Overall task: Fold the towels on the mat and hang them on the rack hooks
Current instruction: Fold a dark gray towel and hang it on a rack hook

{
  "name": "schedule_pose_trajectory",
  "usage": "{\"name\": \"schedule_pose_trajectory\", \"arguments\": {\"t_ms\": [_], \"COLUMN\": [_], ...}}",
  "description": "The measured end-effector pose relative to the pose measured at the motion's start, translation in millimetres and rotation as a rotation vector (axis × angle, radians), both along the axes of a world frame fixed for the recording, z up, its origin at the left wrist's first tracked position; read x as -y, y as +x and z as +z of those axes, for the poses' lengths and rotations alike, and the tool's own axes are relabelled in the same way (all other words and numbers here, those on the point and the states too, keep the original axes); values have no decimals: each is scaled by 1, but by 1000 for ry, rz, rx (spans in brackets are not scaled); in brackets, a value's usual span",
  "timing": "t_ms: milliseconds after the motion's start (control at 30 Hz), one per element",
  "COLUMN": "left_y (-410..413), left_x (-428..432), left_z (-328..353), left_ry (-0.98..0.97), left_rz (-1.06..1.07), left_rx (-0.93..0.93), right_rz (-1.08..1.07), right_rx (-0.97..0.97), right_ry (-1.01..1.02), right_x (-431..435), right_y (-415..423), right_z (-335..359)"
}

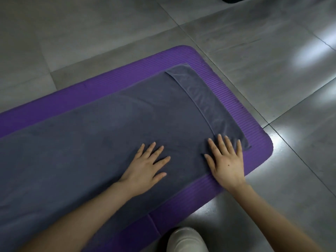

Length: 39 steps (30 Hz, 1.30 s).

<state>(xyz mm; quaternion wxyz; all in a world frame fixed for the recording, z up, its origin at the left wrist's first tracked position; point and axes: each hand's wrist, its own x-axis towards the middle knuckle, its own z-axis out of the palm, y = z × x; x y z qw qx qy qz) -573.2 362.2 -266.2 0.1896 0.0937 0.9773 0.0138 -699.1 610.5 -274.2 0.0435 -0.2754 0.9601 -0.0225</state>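
On the grey tiled floor (pixel 91 33) lies a purple ribbed foam mat (pixel 227 99), and a large dark grey towel (pixel 109 128) is spread flat over most of it. I see both hands resting palm-down with fingers straight and spread, holding nothing: my left hand (pixel 147 168) on the towel's middle, my right hand (pixel 226 160) at its right end, beside a narrow turned-over strip of the towel (pixel 203 95). I judge this the smoothing step, with the first proper fold not yet made. Next calls for pinching an edge and carrying it across. Bare mat borders the towel; open floor lies beyond. A white shoe (pixel 185 240) sits near the mat's near edge. No rack is in view.
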Motion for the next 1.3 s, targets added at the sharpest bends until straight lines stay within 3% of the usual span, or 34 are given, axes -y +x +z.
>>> {"name": "schedule_pose_trajectory", "arguments": {"t_ms": [167,267,433,733,833,967,1133,1300], "left_y": [60,110,221,420,458,475,470,467], "left_x": [98,156,225,275,285,277,267,264], "left_z": [50,88,113,56,39,14,-3,-6], "left_ry": [-156,-191,-202,63,114,246,392,514], "left_rz": [-271,-196,254,1650,1952,2058,2137,2141], "left_rx": [6,21,-74,-436,-498,-463,-495,-474], "right_rz": [262,423,644,908,993,980,951,908], "right_rx": [53,130,263,511,520,509,182,161], "right_ry": [-167,-216,-270,-217,-196,-166,-175,-137], "right_x": [98,163,258,412,466,539,610,647], "right_y": [35,65,123,224,252,287,326,343], "right_z": [11,19,34,60,69,69,44,14]}}
